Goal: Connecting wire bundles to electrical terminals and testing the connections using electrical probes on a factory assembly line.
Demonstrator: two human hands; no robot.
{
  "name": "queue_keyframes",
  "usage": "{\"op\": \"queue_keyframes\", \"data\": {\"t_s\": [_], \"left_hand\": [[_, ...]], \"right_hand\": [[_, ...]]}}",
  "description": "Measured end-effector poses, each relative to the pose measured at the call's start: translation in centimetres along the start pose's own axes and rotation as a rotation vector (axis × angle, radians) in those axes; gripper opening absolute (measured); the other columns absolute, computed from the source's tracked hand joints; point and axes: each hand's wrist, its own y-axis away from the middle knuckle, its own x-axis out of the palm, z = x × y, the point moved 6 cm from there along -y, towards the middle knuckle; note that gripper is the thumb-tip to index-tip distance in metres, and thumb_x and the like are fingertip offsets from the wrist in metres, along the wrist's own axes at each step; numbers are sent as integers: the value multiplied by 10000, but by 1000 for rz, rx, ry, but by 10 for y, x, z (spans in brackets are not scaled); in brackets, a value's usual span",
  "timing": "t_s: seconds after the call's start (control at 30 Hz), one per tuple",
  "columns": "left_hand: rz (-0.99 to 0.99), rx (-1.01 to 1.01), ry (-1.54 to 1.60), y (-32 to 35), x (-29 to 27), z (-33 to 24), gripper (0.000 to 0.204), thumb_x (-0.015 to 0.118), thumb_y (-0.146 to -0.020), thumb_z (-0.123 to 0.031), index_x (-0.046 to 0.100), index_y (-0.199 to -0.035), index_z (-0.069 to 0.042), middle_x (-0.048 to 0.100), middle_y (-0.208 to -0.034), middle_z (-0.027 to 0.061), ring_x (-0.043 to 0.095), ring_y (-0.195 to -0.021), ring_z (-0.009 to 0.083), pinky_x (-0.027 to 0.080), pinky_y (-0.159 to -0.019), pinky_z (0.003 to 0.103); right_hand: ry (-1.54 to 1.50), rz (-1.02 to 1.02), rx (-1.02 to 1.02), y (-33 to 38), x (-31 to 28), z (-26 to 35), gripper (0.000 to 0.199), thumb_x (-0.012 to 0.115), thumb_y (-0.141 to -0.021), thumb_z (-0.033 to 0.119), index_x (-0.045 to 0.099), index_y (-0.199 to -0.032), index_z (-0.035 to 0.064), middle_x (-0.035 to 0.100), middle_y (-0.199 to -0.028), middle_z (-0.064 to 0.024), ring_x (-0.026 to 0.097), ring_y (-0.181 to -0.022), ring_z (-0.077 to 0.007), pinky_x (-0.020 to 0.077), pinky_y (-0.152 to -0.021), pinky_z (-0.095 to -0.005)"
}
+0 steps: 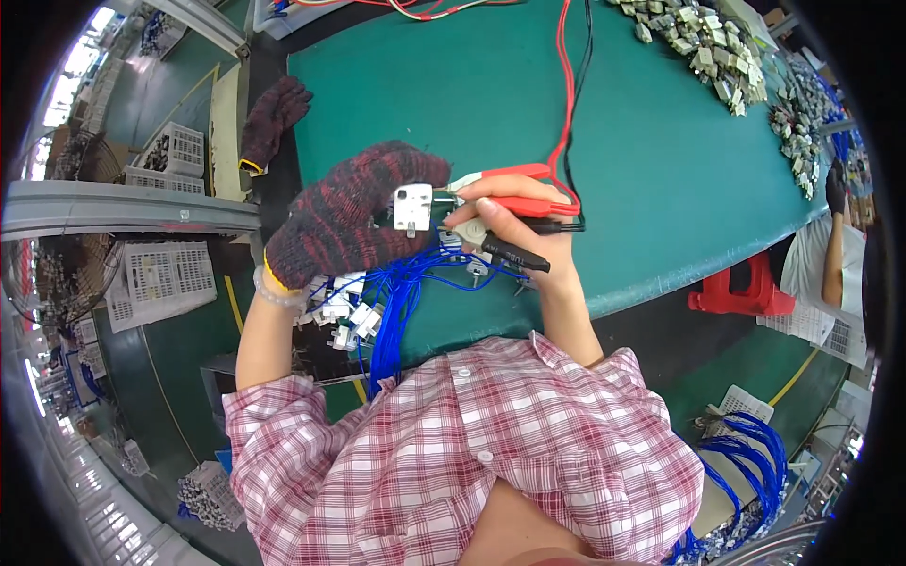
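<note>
My left hand (344, 212) wears a dark red knitted glove and grips a small white square component (412, 208). My bare right hand (514, 231) is closed around two test probes, one red (517, 202) and one black (510, 252), whose tips touch the component's right side. Red and black leads (569, 104) run from the probes up across the green table (651, 160). Below my hands hangs a bundle of blue wires (401, 297) ending in several white connectors (349, 316).
A second knitted glove (272, 118) lies at the table's left edge. A pile of small grey-white parts (703, 42) sits at the far right. White crates (160, 274) stand on the floor left. A red stool (741, 292) and another person's arm (832, 259) are at right.
</note>
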Motion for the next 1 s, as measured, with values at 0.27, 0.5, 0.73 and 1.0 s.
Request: {"op": "queue_keyframes", "data": {"t_s": [0.27,0.5,0.73,1.0], "left_hand": [[-92,-21,-107,24,-12,-3,591,855,-629,-171,623,-1166,-89,607,-1188,108,572,-1114,271,449,-946,366],[-89,-21,-69,25,-11,-1,592,851,-638,-185,617,-1177,-107,604,-1191,106,578,-1100,275,459,-927,362],[-66,-28,-37,26,-8,3,593,846,-650,-201,609,-1189,-129,601,-1194,105,585,-1083,280,470,-906,357],[-116,17,-4,27,-5,8,590,843,-658,-225,610,-1194,-146,603,-1179,104,585,-1083,280,471,-905,369]], "right_hand": [[6,175,-65,-7,32,9,168,574,-880,37,648,-1011,-40,698,-836,-185,691,-690,-230,569,-582,-312],[103,198,-79,-13,37,18,139,599,-862,-3,665,-983,-27,710,-858,-130,689,-822,-191,541,-739,-291],[118,203,-83,-9,30,20,149,593,-849,-6,661,-978,-32,707,-839,-157,693,-755,-206,555,-668,-300],[243,257,-238,-10,38,23,142,586,-861,11,652,-979,-35,706,-828,-164,690,-675,-214,566,-601,-304]]}}
